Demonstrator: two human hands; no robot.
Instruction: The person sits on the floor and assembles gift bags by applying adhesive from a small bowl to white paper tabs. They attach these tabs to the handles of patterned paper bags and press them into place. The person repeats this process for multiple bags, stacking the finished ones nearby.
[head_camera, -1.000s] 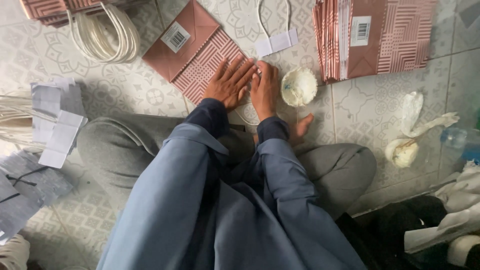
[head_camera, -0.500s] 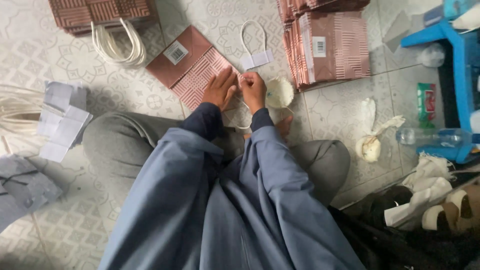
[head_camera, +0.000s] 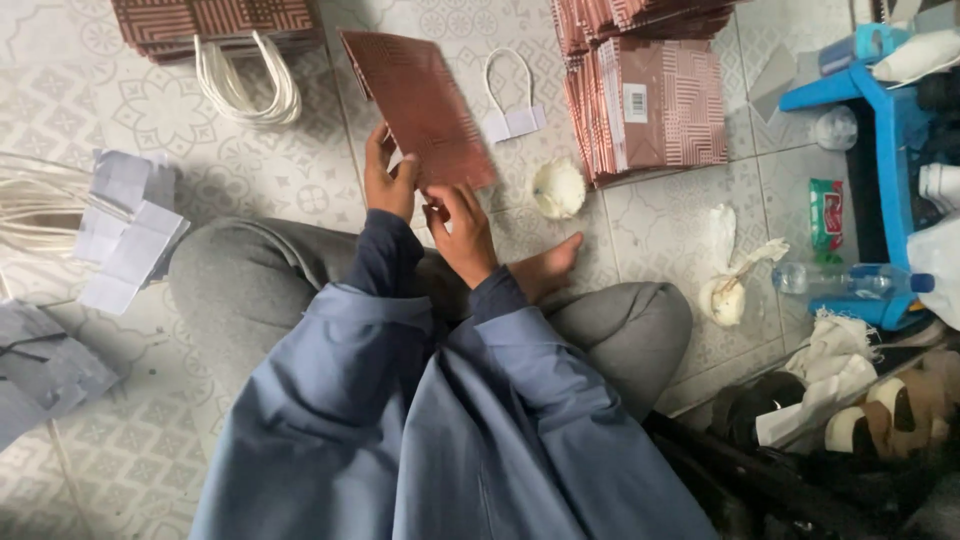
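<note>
Posture: person seated cross-legged on tiled floor (head_camera: 120, 100), blue sleeves, grey trousers, bare foot (head_camera: 545, 268) showing beside right wrist.
Left hand (head_camera: 388, 178): grip clenched on the left lower edge of the bag, thumb on the face, fingers behind.
Right hand (head_camera: 462, 228): fingertips pinch the bag at its bottom edge; grasping it.
Bag (head_camera: 420, 105): flat brown patterned paper bag, lifted off the floor, tilted, long side running up and left; held above the knees, in front of the body.
Handle piece (head_camera: 512, 110): white cord loop on a white paper strip, flat on the floor just right of the bag, apart from it.
Glue dish (head_camera: 558, 187): small round white thing on the floor, near the right hand, not touched; contents cannot tell.
Stack, far right (head_camera: 650, 100): flat brown bags piled toward the far edge of the floor.
Stack, far left (head_camera: 215, 18): finished bags with white cord handles (head_camera: 240, 85).
Left edge: white paper strips (head_camera: 125, 235) in a loose heap.
Right edge: blue stool (head_camera: 895, 130), plastic bottle (head_camera: 850, 280) lying beside it, white rag (head_camera: 730, 285) on the floor.
</note>
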